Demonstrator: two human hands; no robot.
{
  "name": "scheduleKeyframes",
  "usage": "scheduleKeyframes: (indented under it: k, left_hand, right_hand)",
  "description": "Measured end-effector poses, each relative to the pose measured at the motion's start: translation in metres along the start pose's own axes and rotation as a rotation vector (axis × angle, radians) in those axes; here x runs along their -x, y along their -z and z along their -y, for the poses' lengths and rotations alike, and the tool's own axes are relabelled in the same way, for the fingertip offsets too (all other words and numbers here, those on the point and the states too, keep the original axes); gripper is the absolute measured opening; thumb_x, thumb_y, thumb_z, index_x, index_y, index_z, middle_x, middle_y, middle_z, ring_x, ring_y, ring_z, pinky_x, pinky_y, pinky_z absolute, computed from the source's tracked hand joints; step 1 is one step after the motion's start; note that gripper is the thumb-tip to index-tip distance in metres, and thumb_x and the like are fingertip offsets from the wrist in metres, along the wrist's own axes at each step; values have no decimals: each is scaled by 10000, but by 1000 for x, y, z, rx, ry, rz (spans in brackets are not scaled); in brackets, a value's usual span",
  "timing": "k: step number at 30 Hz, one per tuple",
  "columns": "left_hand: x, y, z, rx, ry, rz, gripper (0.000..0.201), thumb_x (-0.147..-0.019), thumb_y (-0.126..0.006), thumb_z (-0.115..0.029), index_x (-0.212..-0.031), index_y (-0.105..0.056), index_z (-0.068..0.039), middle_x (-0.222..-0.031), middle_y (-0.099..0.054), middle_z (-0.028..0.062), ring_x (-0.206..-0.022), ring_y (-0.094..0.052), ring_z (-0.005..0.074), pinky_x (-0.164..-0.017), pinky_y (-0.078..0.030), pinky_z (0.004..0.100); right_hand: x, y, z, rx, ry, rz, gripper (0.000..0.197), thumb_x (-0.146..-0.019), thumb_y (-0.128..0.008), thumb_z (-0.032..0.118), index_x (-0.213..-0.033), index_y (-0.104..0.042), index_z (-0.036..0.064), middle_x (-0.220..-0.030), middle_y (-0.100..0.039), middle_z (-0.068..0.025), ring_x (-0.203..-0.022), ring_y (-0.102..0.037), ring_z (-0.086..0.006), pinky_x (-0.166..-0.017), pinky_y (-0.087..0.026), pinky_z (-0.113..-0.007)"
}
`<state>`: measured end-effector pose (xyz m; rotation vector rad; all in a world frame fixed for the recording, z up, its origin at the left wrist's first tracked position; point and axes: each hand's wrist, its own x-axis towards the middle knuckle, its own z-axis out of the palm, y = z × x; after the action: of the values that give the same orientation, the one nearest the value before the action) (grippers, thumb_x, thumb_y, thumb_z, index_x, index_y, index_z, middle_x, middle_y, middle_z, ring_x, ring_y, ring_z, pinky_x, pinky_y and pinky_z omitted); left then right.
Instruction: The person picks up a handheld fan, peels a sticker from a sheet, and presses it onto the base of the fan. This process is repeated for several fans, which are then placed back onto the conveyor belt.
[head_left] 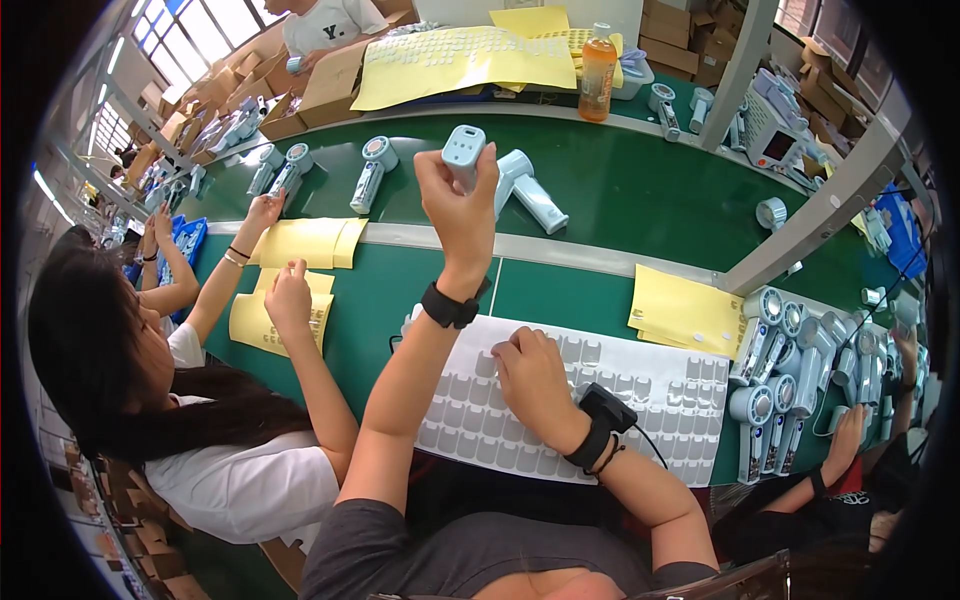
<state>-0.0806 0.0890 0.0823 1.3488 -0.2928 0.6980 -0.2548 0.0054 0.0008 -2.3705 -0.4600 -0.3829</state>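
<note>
My left hand is raised over the far side of the bench, fingers closed round a light-blue handheld fan. The fan's end with small holes faces up; my palm and fingers hide much of the rest. Just behind it, another light-blue fan lies on the green belt. My right hand rests low over a white sheet of grey stickers, its thumb and fingertips pinched together at the sheet's upper part. Whatever is between those fingertips is too small to make out.
Several fans stand along the green belt. Yellow sheets and a cluster of fans lie at right, beside a metal post. A drink bottle stands at the back. Co-workers sit close on both sides.
</note>
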Motion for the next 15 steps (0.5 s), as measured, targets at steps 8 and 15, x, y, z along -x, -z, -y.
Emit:
scheduleKeyframes:
  k: [8,15]
  left_hand:
    - [11,-5,-1,12,20,-68,390,-957,-628,-327,-1142,-462,-27,-1096,-453,72,-977,-478,132,-868,-399,270]
    - [18,-5,-9,61,-27,63,623,-1007,-332,-591,-1161,-490,-9,-1136,-468,105,-1028,-486,192,-976,-353,318]
  right_hand:
    - [6,0,7,-65,-25,-151,99,-774,-658,41,-863,-653,-1,-859,-558,-135,-847,-538,-316,-783,-427,-404]
    - [2,-1,15,-27,23,-108,106,-785,-667,37,-891,-662,28,-849,-595,-98,-829,-579,-266,-768,-457,-389]
